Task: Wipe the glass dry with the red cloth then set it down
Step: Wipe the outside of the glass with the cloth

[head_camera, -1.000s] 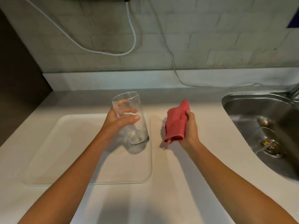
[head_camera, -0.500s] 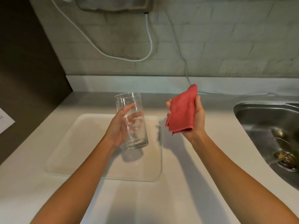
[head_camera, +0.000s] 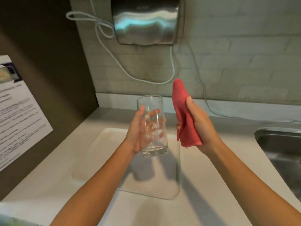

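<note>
Left hand [head_camera: 136, 130] fingers wrapping glass [head_camera: 152, 126] mid-wall above tray [head_camera: 97, 160] (wet, likely slippery, breakable); right hand [head_camera: 199, 123] pinching soft red cloth [head_camera: 183, 115] just beside glass.

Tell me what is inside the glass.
The glass looks empty apart from water droplets; left hand fingers show through it. The red cloth is outside. Its base is too blurred to judge.

A pale brick-tiled wall [head_camera: 236, 51] rises at the far side, carrying a shiny steel wall-mounted dryer [head_camera: 147, 22] with a looping white cable [head_camera: 114, 56]. A dark brown side panel [head_camera: 48, 62] stands left, bearing a printed paper notice [head_camera: 19, 111]. Near lies a white countertop [head_camera: 211, 185]; a steel sink [head_camera: 280, 144] sits right.
</note>
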A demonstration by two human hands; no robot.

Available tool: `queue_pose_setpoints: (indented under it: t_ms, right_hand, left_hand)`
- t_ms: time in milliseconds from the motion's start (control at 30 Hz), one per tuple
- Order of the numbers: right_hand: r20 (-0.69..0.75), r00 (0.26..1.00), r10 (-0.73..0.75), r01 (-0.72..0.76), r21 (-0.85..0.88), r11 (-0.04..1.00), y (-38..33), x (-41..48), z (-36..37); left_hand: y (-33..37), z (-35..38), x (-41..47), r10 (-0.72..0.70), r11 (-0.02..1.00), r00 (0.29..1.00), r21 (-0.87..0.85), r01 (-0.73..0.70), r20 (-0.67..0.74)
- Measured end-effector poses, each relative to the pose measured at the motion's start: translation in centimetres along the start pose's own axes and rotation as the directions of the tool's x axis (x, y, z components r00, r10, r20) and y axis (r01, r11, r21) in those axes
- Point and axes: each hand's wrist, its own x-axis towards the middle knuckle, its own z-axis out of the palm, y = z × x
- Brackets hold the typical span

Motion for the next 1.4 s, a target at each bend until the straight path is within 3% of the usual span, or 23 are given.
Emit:
queue_pose_setpoints:
  t_ms: [67,100,200,267,300,333,400,500,600,667,767,833,967,1033,1133,1200,1333,1400]
  right_hand:
    - [-0.006,0.984,-0.178,0.168,-0.308,0.936,0.2,-0.7,1.1]
    - [0.048,0.958,-0.283,0.272,-0.471,0.839,0.6,-1.0,1.6]
    - [0.349,0.808,-0.474,0.527,-0.789,0.317,2.2,-1.7,1.8]
    - [0.573,0.69,-0.442,0.627,-0.779,-0.031,3.0,-2.3,1.1]
    - [0.64,0.65,-0.409,0.657,-0.744,-0.119,3.0,-2.4,0.6]
    - [0.655,0.642,-0.398,0.663,-0.735,-0.142,2.6,-2.3,0.2]
    - [0.555,0.703,-0.445,0.588,-0.805,-0.076,1.3,-1.3,0.1]
    - [0.457,0.757,-0.466,0.505,-0.863,-0.026,0.1,0.0,0.4]
    - [0.673,0.652,-0.35,0.67,-0.727,-0.15,1.5,-1.8,0.3]
    - [0.724,0.617,-0.309,0.71,-0.682,-0.179,2.5,-2.4,-0.5]
    - [0.446,0.776,-0.446,0.518,-0.854,0.047,1.7,-0.6,-0.6]
    - [0.322,0.812,-0.487,0.428,-0.896,0.122,1.1,0.1,-0.4]
    - [0.527,0.77,-0.358,0.581,-0.812,0.056,2.1,-2.2,0.3]
    - [0.572,0.735,-0.365,0.614,-0.789,-0.002,2.4,-2.3,0.0]
    - [0.397,0.785,-0.476,0.488,-0.87,0.079,1.4,-0.6,-0.2]
    - [0.344,0.793,-0.502,0.456,-0.883,0.114,1.0,-0.4,0.1]
    - [0.603,0.708,-0.368,0.623,-0.778,-0.079,1.9,-2.5,-0.1]
    - [0.579,0.724,-0.375,0.593,-0.8,-0.09,1.5,-2.1,-0.8]
  left_hand:
    - [-0.1,0.1,0.2,0.012,1.0,1.0,-0.014,-0.012,-0.016]
    - [-0.1,0.1,0.2,0.026,1.0,1.0,-0.012,-0.027,-0.013]
    - [0.0,0.0,0.3,0.06,0.997,0.998,-0.045,-0.059,0.02]
    - [0.2,-0.1,0.1,0.02,0.997,0.992,-0.082,-0.01,0.122]
    - [0.3,0.0,-0.1,-0.007,0.996,0.988,-0.085,0.02,0.155]
    - [0.1,0.0,-0.1,-0.022,0.998,0.991,-0.05,0.029,0.133]
    - [-0.6,0.0,0.2,-0.005,0.999,1.0,0.054,0.004,0.014]
    - [-0.9,0.8,0.4,0.04,0.999,0.999,0.021,-0.04,-0.032]
    - [-0.1,0.8,0.4,-0.005,0.994,0.988,-0.109,0.022,0.154]
    - [-0.1,0.5,0.4,-0.05,0.995,0.99,-0.083,0.061,0.13]
    - [-0.7,0.4,0.6,0.018,1.0,1.0,0.019,-0.018,-0.013]
    - [-0.9,0.5,0.8,0.04,0.998,0.998,0.043,-0.037,-0.054]
    - [-0.4,0.4,0.8,0.019,1.0,0.996,-0.001,-0.019,0.087]
    - [-0.4,0.6,0.7,-0.025,1.0,0.996,-0.004,0.026,0.083]
    - [-0.8,0.7,0.9,0.009,0.998,0.999,0.066,-0.007,-0.038]
    - [-0.8,1.2,0.7,0.024,0.998,0.999,0.052,-0.021,-0.045]
    - [-0.1,1.4,0.4,-0.019,0.998,0.999,-0.066,0.021,0.026]
    - [-0.4,1.2,0.4,-0.039,0.999,0.999,-0.015,0.039,0.007]
